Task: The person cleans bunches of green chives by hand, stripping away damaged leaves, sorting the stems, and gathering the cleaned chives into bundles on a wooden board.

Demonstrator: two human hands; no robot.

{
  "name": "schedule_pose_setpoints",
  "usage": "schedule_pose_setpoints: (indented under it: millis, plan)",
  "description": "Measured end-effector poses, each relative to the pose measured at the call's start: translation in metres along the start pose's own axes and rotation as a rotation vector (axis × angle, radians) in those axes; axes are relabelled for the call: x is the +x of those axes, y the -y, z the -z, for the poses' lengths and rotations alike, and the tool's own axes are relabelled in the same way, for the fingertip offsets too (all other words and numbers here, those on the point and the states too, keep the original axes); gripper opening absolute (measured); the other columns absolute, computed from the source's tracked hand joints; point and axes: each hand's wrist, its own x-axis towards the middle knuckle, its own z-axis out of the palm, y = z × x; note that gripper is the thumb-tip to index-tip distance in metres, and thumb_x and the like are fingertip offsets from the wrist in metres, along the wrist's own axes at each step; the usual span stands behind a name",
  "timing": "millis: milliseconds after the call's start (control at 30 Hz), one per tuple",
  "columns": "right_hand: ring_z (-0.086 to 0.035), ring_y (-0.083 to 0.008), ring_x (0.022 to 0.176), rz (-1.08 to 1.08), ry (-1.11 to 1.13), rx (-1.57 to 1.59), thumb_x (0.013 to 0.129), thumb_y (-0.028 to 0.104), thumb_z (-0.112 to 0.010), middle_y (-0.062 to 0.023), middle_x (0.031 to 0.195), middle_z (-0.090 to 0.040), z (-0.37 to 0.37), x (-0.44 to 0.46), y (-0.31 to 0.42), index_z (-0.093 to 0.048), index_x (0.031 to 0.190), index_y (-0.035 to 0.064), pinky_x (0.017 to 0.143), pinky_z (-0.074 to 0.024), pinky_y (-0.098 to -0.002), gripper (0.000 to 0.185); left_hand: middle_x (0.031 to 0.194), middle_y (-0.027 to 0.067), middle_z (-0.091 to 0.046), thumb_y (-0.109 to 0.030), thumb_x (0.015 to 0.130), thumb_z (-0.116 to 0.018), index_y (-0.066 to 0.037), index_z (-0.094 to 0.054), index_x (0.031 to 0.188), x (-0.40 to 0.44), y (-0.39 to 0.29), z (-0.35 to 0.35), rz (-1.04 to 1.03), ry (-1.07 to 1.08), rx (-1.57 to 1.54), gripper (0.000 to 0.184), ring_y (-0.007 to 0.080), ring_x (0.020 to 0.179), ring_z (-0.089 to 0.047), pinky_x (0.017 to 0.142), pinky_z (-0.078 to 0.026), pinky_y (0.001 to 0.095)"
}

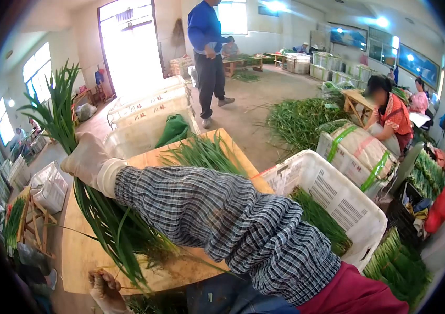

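Observation:
My right hand (87, 161), in a pale glove with a checked sleeve behind it, is closed around a bunch of chives (61, 112). The long green leaves rise above the fist, and more leaves (102, 222) hang below it across the wooden table (81, 256). Low at the table's near left edge, my left hand (106, 293) has its fingers curled together. A thin brownish strand appears by its fingertips, too small to name. Beyond my forearm, another pile of chives (204, 157) lies on the tabletop, partly hidden by the sleeve.
A white crate (332, 180) with chives stands right of the table; stacked crates (149, 107) with a green cloth (174, 130) stand behind it. A large heap of greens (303, 123) covers the floor. One person (207, 52) stands ahead; another (392, 115) bends at the right.

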Motion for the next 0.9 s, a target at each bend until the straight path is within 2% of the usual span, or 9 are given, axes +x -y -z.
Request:
schedule_pose_setpoints:
  millis: [133, 233, 400, 633, 700, 767, 800, 867, 900]
  plan:
    - [-0.060, -0.0248, 0.069, 0.111, 0.024, -0.174, 0.066, 0.005, -0.060, -0.0136, 0.070, -0.060, -0.003, 0.010, -0.009, -0.059, 0.095, -0.0030, 0.063, -0.0466, -0.0326, 0.030, 0.072, 0.0047, -0.049, -0.017, 0.087, -0.055, -0.004, -0.052, 0.084, 0.003, -0.027, -0.020, -0.021, 0.024, 0.008, 0.014, 0.0102, 0.053, -0.038, 0.045, -0.032, 0.0217]
    - [-0.060, -0.0205, 0.069, 0.553, 0.254, -1.494, 0.078, 0.007, -0.051, -0.0021, 0.061, -0.057, -0.004, 0.030, -0.022, -0.067, 0.077, 0.0125, 0.058, -0.0415, -0.0305, 0.017, 0.069, 0.0038, -0.046, -0.014, 0.087, -0.055, -0.005, -0.047, 0.077, -0.007, -0.037, -0.018, -0.042, 0.094, 0.039, 0.015, 0.0084, 0.050, -0.036, 0.043, -0.029, 0.0191]
    - [-0.061, -0.0208, 0.082, 0.448, 0.195, -1.540, 0.080, 0.016, -0.051, -0.0009, 0.087, -0.065, 0.004, 0.057, -0.049, -0.068, 0.088, 0.0158, 0.065, -0.0430, -0.0328, 0.018, 0.060, 0.0019, -0.042, -0.019, 0.089, -0.053, -0.006, -0.050, 0.075, -0.045, -0.028, 0.052, 0.028, -0.061, 0.275, 0.019, 0.0085, 0.044, -0.030, 0.041, -0.025, 0.0231]
    - [-0.055, -0.0253, 0.084, 0.402, 0.413, -1.590, 0.077, 0.012, -0.051, -0.0058, 0.080, -0.057, 0.036, 0.002, 0.015, -0.061, 0.099, 0.0101, 0.078, -0.0410, -0.0335, 0.024, 0.057, -0.0006, -0.046, -0.016, 0.088, -0.055, -0.009, -0.055, 0.087, -0.185, -0.052, 0.165, 0.270, -0.533, 0.544, 0.008, 0.0077, 0.039, -0.032, 0.035, -0.027, 0.0230]
    - [-0.055, -0.0258, 0.085, 0.318, 0.370, -1.554, 0.078, 0.012, -0.050, -0.0063, 0.080, -0.056, 0.030, 0.004, 0.014, -0.060, 0.100, 0.0087, 0.079, -0.0409, -0.0336, 0.024, 0.052, 0.0033, -0.045, -0.013, 0.086, -0.055, -0.006, -0.048, 0.079, -0.219, -0.046, 0.194, 0.372, -0.912, 0.530, 0.012, 0.0114, 0.035, -0.037, 0.031, -0.028, 0.0285]
    - [-0.056, -0.0245, 0.076, 0.270, 0.192, -1.210, 0.078, 0.011, -0.047, -0.0085, 0.071, -0.057, 0.027, 0.015, -0.007, -0.061, 0.083, 0.0065, 0.076, -0.0419, -0.0313, 0.016, 0.053, 0.0048, -0.049, -0.011, 0.084, -0.056, 0.002, -0.052, 0.074, -0.252, -0.039, 0.200, 0.388, -0.881, 0.538, 0.017, 0.0108, 0.039, -0.042, 0.034, -0.032, 0.0258]
    - [-0.057, -0.0239, 0.071, 0.271, 0.109, -1.030, 0.079, 0.011, -0.045, -0.0096, 0.067, -0.057, 0.027, 0.021, -0.018, -0.062, 0.075, 0.0054, 0.074, -0.0424, -0.0302, 0.018, 0.057, 0.0076, -0.053, -0.013, 0.083, -0.056, 0.000, -0.057, 0.076, -0.274, -0.018, 0.247, 0.507, -0.854, 0.779, 0.015, 0.0175, 0.044, -0.049, 0.039, -0.038, 0.0306]
    - [-0.058, -0.0219, 0.070, 0.573, 0.101, -1.049, 0.079, 0.013, -0.047, -0.0088, 0.068, -0.058, 0.037, 0.032, -0.031, -0.061, 0.074, 0.0047, 0.069, -0.0435, -0.0300, 0.018, 0.080, 0.0109, -0.060, -0.022, 0.077, -0.057, -0.006, -0.063, 0.076, -0.326, 0.041, 0.322, 0.917, -0.442, 2.267, 0.017, 0.0275, 0.072, -0.057, 0.061, -0.045, 0.0350]
    - [-0.058, -0.0209, 0.069, 0.619, 0.098, -1.059, 0.080, 0.015, -0.047, -0.0082, 0.068, -0.059, 0.039, 0.034, -0.030, -0.061, 0.073, 0.0043, 0.066, -0.0441, -0.0300, 0.019, 0.080, 0.0093, -0.059, -0.021, 0.076, -0.057, -0.006, -0.064, 0.079, -0.281, 0.014, 0.227, 0.628, -0.552, 2.459, 0.016, 0.0243, 0.080, -0.056, 0.066, -0.045, 0.0314]
